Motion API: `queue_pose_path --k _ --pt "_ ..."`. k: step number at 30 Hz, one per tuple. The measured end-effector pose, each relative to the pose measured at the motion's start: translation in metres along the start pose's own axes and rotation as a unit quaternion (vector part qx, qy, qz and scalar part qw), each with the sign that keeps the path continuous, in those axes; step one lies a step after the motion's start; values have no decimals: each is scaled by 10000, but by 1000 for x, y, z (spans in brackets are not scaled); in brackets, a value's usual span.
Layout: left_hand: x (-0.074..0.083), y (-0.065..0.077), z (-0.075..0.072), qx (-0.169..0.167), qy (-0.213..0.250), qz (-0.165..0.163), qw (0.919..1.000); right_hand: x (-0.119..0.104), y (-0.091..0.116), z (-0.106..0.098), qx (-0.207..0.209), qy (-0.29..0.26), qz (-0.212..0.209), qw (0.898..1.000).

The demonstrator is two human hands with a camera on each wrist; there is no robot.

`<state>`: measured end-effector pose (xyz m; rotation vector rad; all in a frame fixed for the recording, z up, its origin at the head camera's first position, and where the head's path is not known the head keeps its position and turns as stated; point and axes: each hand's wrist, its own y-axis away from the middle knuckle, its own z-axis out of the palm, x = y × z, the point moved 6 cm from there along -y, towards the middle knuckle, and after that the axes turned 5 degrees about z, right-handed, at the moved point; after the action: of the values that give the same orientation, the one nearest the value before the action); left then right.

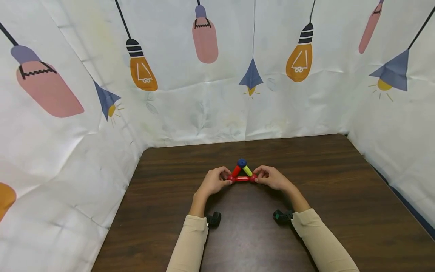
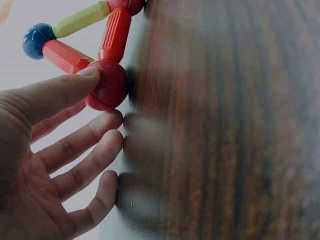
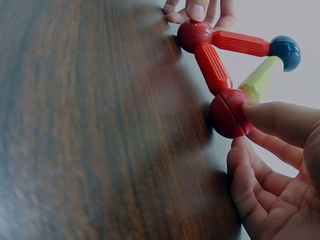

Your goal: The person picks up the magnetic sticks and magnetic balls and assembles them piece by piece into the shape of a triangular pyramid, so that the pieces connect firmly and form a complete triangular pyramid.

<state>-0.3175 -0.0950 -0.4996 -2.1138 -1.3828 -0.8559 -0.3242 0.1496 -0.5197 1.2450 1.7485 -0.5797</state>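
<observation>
A triangle of rods and balls from a building toy stands on the table between both hands. Its top is a blue ball (image 1: 242, 163). A red rod (image 1: 236, 171) slopes down from it on the left and a yellow-green rod (image 1: 247, 171) on the right. Another red rod (image 1: 242, 178) joins the two red balls along the bottom. My left hand (image 1: 213, 181) pinches the left red ball (image 2: 111, 82), thumb on its side, other fingertips resting on the tabletop. My right hand (image 1: 273, 179) holds the right red ball (image 3: 227, 114) between thumb and fingers.
The dark wood-grain table (image 1: 163, 226) reaches back to a white curtain (image 1: 217, 113) printed with lamps, which also hangs along both sides. Each wrist wears a small black camera, the left camera (image 1: 214, 219) and the right camera (image 1: 282, 216) both above the tabletop.
</observation>
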Motion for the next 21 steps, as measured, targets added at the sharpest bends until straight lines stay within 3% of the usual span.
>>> queue_pose_path --k 11,21 --pt "-1 4 -4 -92 94 106 9999 1 3 -3 -149 -182 95 9997" --pt "-5 9 -28 193 272 48 9994 2 14 -36 -60 -217 29 9997"
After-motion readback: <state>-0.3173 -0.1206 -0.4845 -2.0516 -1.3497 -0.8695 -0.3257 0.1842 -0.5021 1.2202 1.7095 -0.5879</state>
